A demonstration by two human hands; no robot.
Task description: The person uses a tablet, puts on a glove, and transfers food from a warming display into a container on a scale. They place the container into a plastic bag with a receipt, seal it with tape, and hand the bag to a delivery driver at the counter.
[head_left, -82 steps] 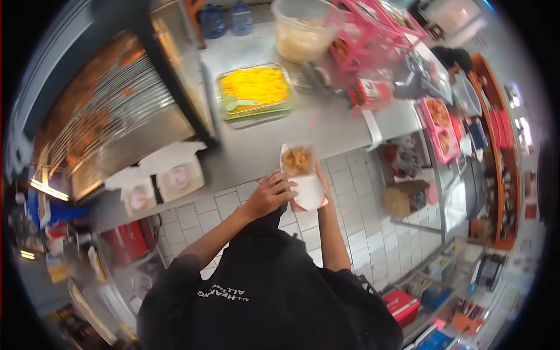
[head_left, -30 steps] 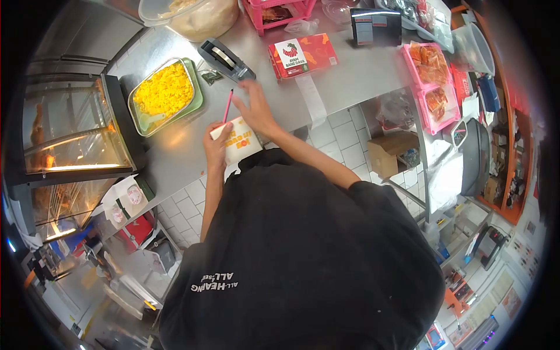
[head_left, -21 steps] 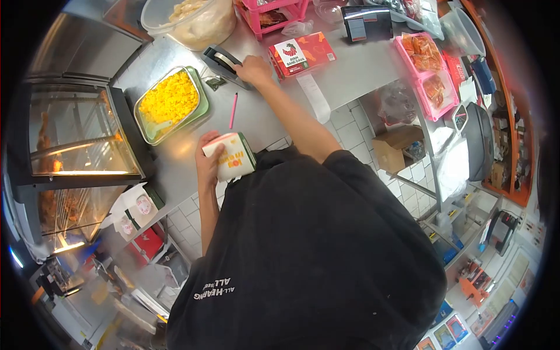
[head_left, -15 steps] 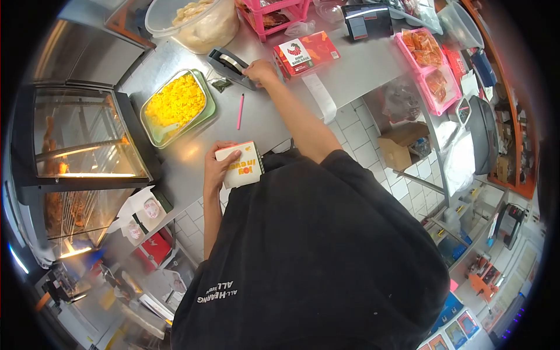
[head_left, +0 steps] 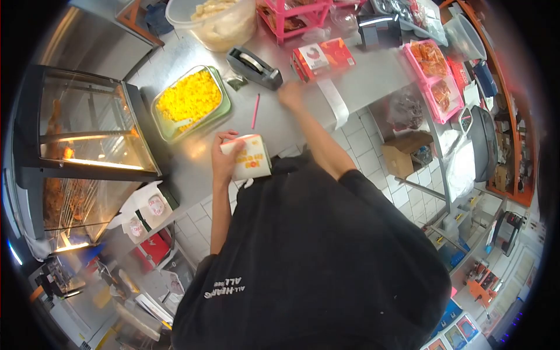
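Observation:
Near my body, my left hand (head_left: 224,154) grips a small white carton (head_left: 252,156) with orange lettering, thumb across its front face. My right hand (head_left: 291,95) is at the cutter end of a dark tape dispenser (head_left: 255,67) on the steel counter. Its fingers look drawn together but are blurred, and I cannot make out what is between them. A pink pen (head_left: 255,111) lies between the two hands. Left of the dispenser sit a small dark green packet (head_left: 236,82) and a tray of yellow rice (head_left: 189,100).
A red box (head_left: 324,59) stands beyond my right hand, with a paper strip (head_left: 333,100) hanging over the counter edge (head_left: 367,99). At the back are a large clear tub (head_left: 213,26) and pink baskets (head_left: 297,20). A lit glass warmer (head_left: 93,119) is on the left.
My right hand has moved from the dispenser's side towards me, to its cutter end. My left hand still holds the carton. The whole view has shifted slightly.

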